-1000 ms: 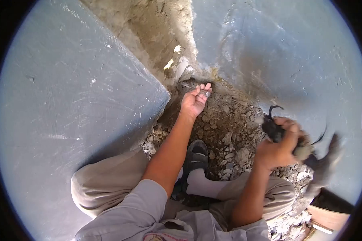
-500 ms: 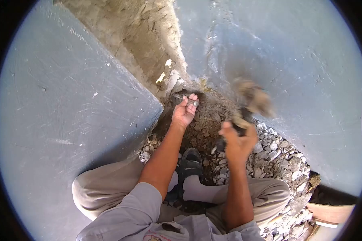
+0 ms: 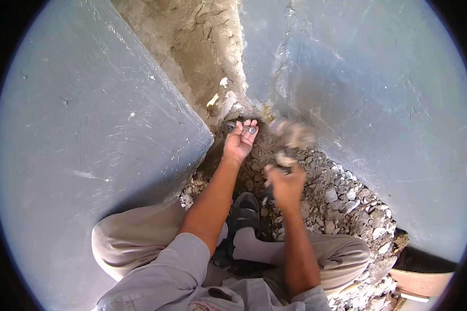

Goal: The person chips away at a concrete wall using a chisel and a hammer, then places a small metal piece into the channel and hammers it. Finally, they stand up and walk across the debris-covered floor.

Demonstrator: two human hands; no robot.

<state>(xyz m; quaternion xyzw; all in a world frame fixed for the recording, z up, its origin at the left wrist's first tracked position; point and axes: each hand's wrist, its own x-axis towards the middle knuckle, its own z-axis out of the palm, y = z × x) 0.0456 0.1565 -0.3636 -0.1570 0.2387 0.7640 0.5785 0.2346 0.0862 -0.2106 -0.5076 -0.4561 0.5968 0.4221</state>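
Note:
My left hand [image 3: 240,142] is wrapped round a metal chisel [image 3: 251,130], whose round end faces right and whose other end points into a dark hollow at the base of the broken wall [image 3: 192,46]. To the right, my right hand [image 3: 287,186] grips the dark handle of a hammer [image 3: 296,135]. The hammer's head is smeared by motion and stands a short way right of the chisel's round end, apart from it.
Blue-grey painted wall faces [image 3: 104,103] rise on both sides. Broken stones and rubble [image 3: 347,202] cover the ground at the right. A container [image 3: 423,280] with dark contents sits at the lower right. My sandalled foot [image 3: 245,210] is below the hands.
My right hand and the hammer have moved left, nearer to the chisel. My left hand still holds the chisel in about the same place. The view has shifted slightly.

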